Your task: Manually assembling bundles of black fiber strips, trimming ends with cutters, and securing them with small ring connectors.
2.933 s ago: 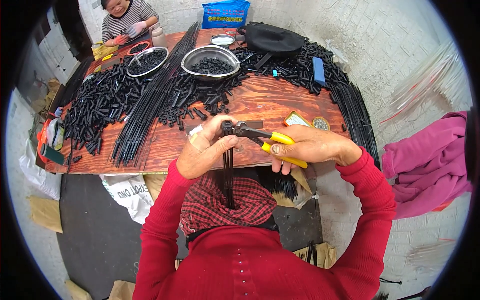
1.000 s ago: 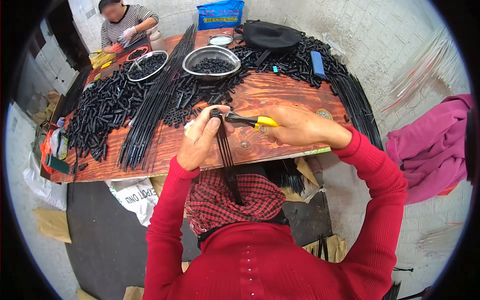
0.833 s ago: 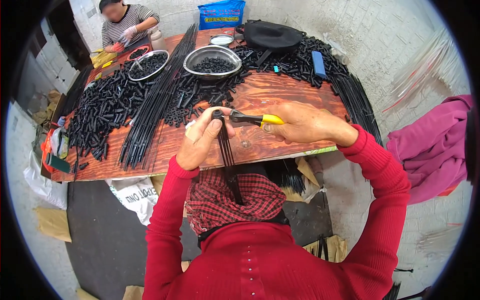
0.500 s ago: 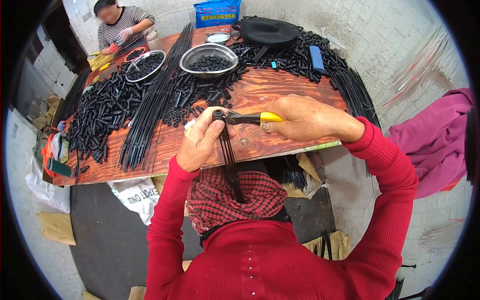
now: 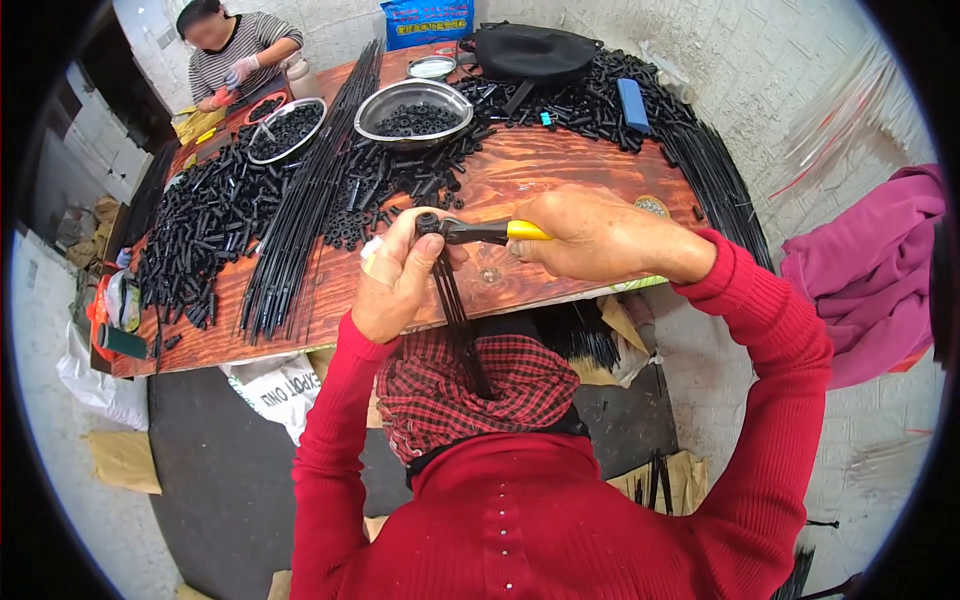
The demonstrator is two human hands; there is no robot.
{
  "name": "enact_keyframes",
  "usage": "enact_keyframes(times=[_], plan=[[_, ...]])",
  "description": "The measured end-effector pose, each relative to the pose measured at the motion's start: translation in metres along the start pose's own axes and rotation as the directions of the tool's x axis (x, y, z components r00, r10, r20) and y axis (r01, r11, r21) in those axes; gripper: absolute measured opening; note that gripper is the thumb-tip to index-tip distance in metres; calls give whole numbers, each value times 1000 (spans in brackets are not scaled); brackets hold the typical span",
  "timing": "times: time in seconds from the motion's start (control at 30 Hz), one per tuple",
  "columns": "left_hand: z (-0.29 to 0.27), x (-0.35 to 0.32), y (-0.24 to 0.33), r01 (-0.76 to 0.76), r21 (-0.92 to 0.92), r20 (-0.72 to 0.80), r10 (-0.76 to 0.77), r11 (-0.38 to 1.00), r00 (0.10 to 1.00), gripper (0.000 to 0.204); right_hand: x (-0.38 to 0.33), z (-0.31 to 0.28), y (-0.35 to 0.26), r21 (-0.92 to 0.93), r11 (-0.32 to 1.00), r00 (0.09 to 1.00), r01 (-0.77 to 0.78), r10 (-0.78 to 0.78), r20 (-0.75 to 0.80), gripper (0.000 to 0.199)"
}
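Note:
My left hand (image 5: 392, 285), a beige plaster on it, is closed round the top of a bundle of thin black rods (image 5: 456, 305). A round black fitting (image 5: 428, 223) with a hole in its top sits between its thumb and fingers. The rods slant down to the red checked cloth (image 5: 470, 390) on my lap. My right hand (image 5: 610, 238) grips pliers (image 5: 482, 233) by the yellow handle. Their dark head points left and meets the side of the fitting. Whether the jaws are closed on it is too small to tell.
Black plastic parts (image 5: 205, 215) and long black rods (image 5: 300, 225) cover much of the wooden table (image 5: 570, 165). Metal bowls (image 5: 365, 125) of small black rings stand behind. A black bag (image 5: 535, 52) and a blue block (image 5: 632, 105) lie farther back. Another person (image 5: 235, 60) works far left.
My hands and the pliers sit slightly farther left in the picture, and the whole view has shifted a little. Both grips look the same. A small round tin now shows beyond my right wrist.

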State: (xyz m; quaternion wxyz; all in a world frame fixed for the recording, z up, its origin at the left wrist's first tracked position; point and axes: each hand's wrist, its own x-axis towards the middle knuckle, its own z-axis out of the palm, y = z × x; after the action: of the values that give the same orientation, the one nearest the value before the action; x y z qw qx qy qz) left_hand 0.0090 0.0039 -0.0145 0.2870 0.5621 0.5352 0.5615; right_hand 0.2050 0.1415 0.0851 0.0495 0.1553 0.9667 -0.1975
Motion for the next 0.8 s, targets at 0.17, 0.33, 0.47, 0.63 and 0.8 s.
enact_keyframes(times=[0.17, 0.33, 0.47, 0.63, 0.8], plan=[[0, -6, -22, 74, -362, -2, -80, 929, 997, 43, 6, 19, 20, 480, 871, 994, -107, 75, 85, 29], [23, -40, -77, 129, -534, -58, -188, 836, 980, 49, -2, 94, 81, 135, 965, 971, -225, 233, -52, 35], [42, -57, -108, 158, -563, -54, -227, 811, 972, 41, -5, 157, 107, 13, 962, 941, -273, 270, -203, 38], [21, -37, -72, -58, -478, -412, -166, 876, 896, 22, -8, 194, 114, -171, 965, 823, -198, 69, -564, 41], [-62, -22, -1, -306, -741, -308, 102, 598, 946, 29, -20, 187, 98, -138, 988, 761, -73, -35, -648, 21]])
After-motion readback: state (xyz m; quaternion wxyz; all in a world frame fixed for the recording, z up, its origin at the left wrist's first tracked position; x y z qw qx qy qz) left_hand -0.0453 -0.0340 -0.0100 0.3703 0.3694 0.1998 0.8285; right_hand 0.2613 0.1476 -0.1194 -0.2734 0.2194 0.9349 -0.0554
